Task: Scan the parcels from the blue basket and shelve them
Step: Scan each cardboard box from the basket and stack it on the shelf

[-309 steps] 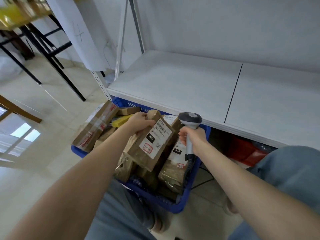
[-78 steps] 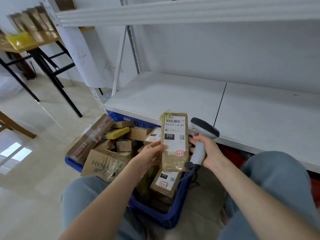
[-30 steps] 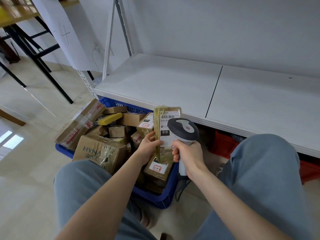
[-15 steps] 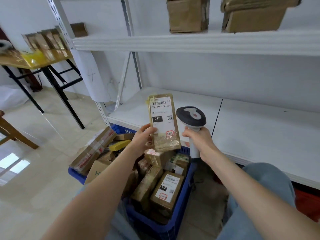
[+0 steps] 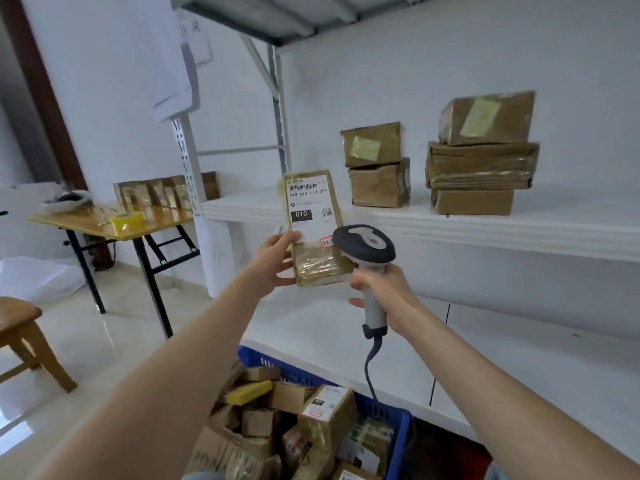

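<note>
Blue plastic shows at the bottom of the view: the blue basket (image 5: 398, 438) sits on the floor below the lower shelf (image 5: 519, 368), packed with brown parcels (image 5: 325, 414) lying at all angles. Above it the left hand (image 5: 277, 261) holds one flat taped parcel (image 5: 313, 233) upright, its fingers grasping the left edge, the white label with a barcode and "010" facing the camera. Just to the right, the right hand (image 5: 384, 289) is clenched round the handle of a grey scanner (image 5: 363, 247), whose head overlaps the parcel's lower right corner; its cable hangs down towards the basket. Beyond, the upper shelf (image 5: 485, 226) carries two stacks of cardboard boxes (image 5: 377, 168), one of two and one of three. Farther left stands a wooden surface (image 5: 93, 220) on black legs, loaded with more brown packages.
</note>
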